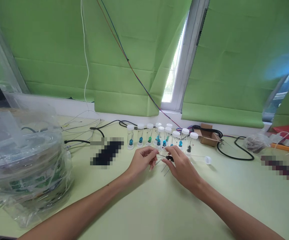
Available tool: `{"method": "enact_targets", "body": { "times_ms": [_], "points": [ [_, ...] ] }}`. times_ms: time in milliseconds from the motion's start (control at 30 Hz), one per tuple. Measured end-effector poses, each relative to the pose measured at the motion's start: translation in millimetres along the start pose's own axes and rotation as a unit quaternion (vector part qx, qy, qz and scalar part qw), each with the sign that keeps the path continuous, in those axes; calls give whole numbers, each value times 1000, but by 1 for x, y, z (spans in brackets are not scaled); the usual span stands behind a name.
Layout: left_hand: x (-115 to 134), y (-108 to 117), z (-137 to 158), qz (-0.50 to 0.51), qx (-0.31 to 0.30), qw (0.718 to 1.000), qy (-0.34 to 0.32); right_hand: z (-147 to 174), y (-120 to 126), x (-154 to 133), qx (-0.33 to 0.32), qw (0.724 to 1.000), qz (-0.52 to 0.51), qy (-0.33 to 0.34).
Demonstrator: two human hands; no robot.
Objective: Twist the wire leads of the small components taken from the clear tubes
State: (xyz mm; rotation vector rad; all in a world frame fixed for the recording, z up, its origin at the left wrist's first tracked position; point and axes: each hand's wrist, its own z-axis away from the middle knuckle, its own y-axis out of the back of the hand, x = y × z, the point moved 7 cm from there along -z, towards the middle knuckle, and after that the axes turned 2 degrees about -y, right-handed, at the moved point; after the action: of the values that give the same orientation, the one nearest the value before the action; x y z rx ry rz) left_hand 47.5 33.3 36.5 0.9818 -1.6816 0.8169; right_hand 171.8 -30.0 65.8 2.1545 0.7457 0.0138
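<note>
My left hand (pixel 143 158) pinches the end of a thin metal rod (pixel 162 155) between thumb and fingertips. Close by on the right, my right hand (pixel 183 166) has its thumb and fingers closed on a small black part (pixel 169 158), which the rod meets. Its exact shape is partly covered by the fingers. Below the hands, more thin metal rods (pixel 166 171) lie on the table. Just behind stand several clear tubes with white caps (pixel 140 135), holding small blue, green or dark parts with thin rods. One clear tube (pixel 198 159) lies on its side, right of my right hand.
A large plastic-wrapped stack of reels (pixel 26 166) takes up the table's left side. A small cardboard box (pixel 207 137) and black cables (pixel 236 156) lie at the back right. Plastic bags (pixel 255 142) are at far right. Green blinds (pixel 134 83) hang behind the table (pixel 139 213).
</note>
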Motion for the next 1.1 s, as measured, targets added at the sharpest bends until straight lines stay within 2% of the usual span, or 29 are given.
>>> {"method": "enact_targets", "body": {
  "times_ms": [133,267,367,533,867,1100],
  "points": [
    [-7,-1,1,80,-4,995,51,0,1,-1,8,1000,1,7],
    [-8,-1,1,98,-15,992,73,0,0,-1,19,1000,6,20],
    [-6,-1,0,53,-31,996,60,1,0,-1,32,999,6,32],
    [0,-2,-3,-48,-70,996,2,2,-1,-1,42,998,4,42],
    [7,-3,-3,-162,-104,981,-34,1,-1,0,37,998,-18,39],
    [7,-3,-4,-183,-126,975,-25,2,-1,-1,39,998,-15,44]
  ]
}}
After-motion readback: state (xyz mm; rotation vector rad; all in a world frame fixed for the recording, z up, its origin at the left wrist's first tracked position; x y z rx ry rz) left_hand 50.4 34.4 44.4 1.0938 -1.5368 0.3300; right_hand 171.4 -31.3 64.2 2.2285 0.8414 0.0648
